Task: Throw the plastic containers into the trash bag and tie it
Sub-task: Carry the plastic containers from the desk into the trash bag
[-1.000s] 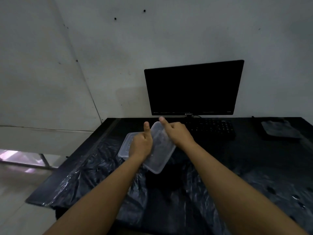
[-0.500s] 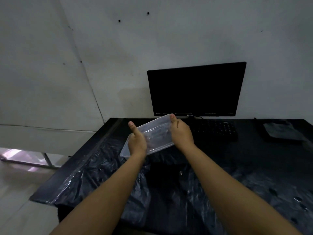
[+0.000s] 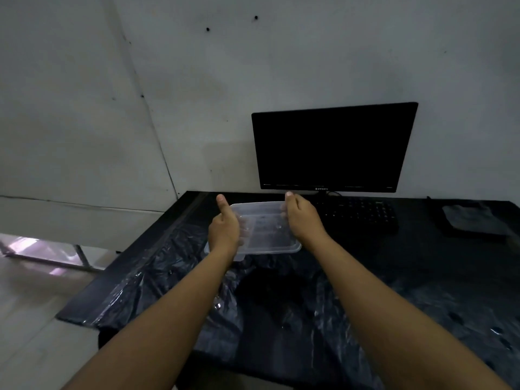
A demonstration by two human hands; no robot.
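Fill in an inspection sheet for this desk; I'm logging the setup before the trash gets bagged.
Surface: dark desk, its front draped by the bag.
Job's things: clear plastic container held above the desk; black trash bag spread flat, untied.
Clutter: dark folded cloth far right.
Grippers: left hand and right hand grip the container's ends.
Cables: thin cable under the monitor, by the keyboard.
Surroundings: bare grey wall.

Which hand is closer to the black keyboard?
Right. The right hand grips the clear container's right end, just left of the keyboard. The left hand grips the container's left end, farther from the keyboard.
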